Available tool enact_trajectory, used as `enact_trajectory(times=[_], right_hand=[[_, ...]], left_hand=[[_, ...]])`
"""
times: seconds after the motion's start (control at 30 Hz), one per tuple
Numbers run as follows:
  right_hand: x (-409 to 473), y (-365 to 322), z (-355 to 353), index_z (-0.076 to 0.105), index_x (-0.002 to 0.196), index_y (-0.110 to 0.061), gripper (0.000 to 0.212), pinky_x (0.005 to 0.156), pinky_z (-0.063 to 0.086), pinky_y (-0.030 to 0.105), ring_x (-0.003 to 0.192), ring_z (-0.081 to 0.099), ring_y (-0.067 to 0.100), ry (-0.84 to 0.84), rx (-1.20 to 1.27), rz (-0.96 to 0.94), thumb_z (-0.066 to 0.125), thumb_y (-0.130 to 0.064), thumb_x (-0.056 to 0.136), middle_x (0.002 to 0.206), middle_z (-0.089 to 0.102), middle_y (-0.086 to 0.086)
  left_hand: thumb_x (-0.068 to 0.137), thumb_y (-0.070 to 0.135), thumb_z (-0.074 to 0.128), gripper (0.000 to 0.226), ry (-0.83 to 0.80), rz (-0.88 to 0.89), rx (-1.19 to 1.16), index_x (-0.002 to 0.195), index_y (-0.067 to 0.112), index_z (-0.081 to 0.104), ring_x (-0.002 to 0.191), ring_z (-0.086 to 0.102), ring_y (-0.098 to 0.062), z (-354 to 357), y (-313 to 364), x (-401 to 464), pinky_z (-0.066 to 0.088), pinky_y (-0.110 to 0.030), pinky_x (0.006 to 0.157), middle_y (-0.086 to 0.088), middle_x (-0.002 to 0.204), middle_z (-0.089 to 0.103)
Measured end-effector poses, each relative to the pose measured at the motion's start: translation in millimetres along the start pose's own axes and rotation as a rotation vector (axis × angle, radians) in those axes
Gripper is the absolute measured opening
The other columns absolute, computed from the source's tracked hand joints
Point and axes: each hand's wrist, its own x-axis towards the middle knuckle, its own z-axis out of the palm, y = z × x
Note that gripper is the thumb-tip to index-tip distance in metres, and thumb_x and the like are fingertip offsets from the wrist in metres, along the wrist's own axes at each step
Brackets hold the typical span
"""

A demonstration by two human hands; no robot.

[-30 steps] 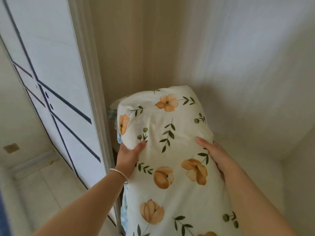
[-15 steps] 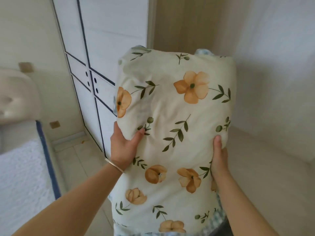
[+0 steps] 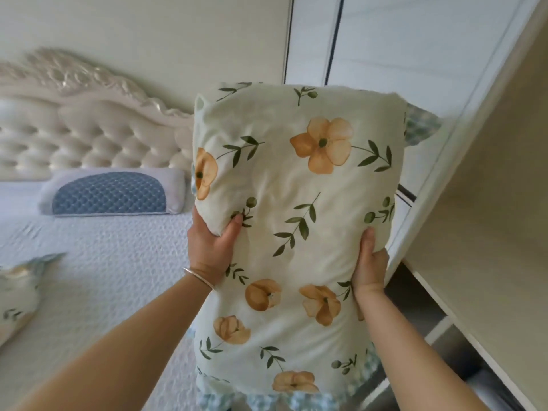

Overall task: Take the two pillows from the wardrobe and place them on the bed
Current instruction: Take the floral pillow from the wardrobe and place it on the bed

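The floral pillow (image 3: pixel 296 221) is held upright in front of the person, clear of the wardrobe (image 3: pixel 480 203) on the right and not yet over the bed (image 3: pixel 103 262) on the left. The left hand (image 3: pixel 212 247) clamps the pillow's left edge, thumb pressed into the front face and the other fingers hidden behind; the right hand (image 3: pixel 370 268) grips the right edge in like fashion, thumb forward, the rest out of sight. Both grips sit at mid-height, which appears adequate for a soft, bulky load. A checked blue-green trim shows at the pillow's lower edge and upper right corner. A second floral pillow (image 3: pixel 17 292) lies at the left margin on the white quilted cover, only partly in view; it is judged to be the first of the pair already delivered. A blue-and-white bolster (image 3: pixel 112 194) rests against the tufted headboard (image 3: pixel 89 137). The step in hand is judged to be the carry to the bed: the pillow should be swung left, lowered flat beside its match, and released only once supported. The open wardrobe compartment shows a bare shelf; its lower section holds something pale and blurred that cannot be identified.
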Motion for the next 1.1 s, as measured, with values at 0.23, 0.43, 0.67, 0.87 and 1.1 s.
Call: enact_trajectory(times=[0.23, 0.43, 0.67, 0.87, 1.1], right_hand=[[52, 34, 113, 0.055, 0.121, -0.005, 0.051, 0.082, 0.041, 0.028, 0.096, 0.054, 0.019, -0.227, -0.016, 0.066, 0.047, -0.044, 0.09, 0.103, 0.057, 0.003], [124, 70, 209, 0.052, 0.126, -0.007, 0.074, 0.096, 0.044, 0.037, 0.107, 0.055, 0.024, -0.428, -0.042, 0.13, 0.051, -0.063, 0.079, 0.118, 0.059, 0.008], [259, 83, 318, 0.056, 0.111, -0.013, 0.039, 0.082, 0.042, 0.028, 0.08, 0.057, 0.012, -0.556, -0.076, 0.182, 0.043, -0.044, 0.092, 0.09, 0.061, -0.002], [344, 101, 404, 0.055, 0.12, -0.01, 0.047, 0.085, 0.04, 0.028, 0.097, 0.053, 0.02, -0.63, -0.151, 0.175, 0.043, -0.046, 0.092, 0.105, 0.057, 0.004], [394, 139, 533, 0.059, 0.117, -0.012, 0.067, 0.095, 0.043, 0.038, 0.104, 0.057, 0.027, -0.768, -0.314, 0.154, 0.04, -0.067, 0.083, 0.111, 0.063, 0.009]], left_hand=[[0.062, 0.063, 0.055, 0.09, 0.203, -0.03, 0.137, 0.136, 0.014, 0.041, 0.103, 0.052, -0.014, -37, -44, 63, 0.042, -0.03, 0.088, 0.007, 0.114, 0.054], [0.062, 0.065, 0.056, 0.089, 0.337, -0.09, 0.25, 0.135, 0.015, 0.041, 0.107, 0.055, -0.021, -29, -93, 132, 0.047, -0.041, 0.093, -0.001, 0.12, 0.059], [0.059, 0.066, 0.059, 0.082, 0.388, -0.2, 0.252, 0.127, 0.023, 0.045, 0.101, 0.059, -0.023, 32, -144, 267, 0.051, -0.044, 0.089, 0.003, 0.108, 0.061], [0.059, 0.067, 0.057, 0.086, 0.432, -0.249, 0.247, 0.131, 0.023, 0.043, 0.1, 0.055, -0.015, 63, -196, 351, 0.046, -0.032, 0.087, 0.007, 0.111, 0.058], [0.065, 0.061, 0.061, 0.079, 0.551, -0.365, 0.265, 0.132, 0.023, 0.043, 0.101, 0.057, -0.019, 55, -274, 441, 0.048, -0.036, 0.088, 0.005, 0.11, 0.059]])
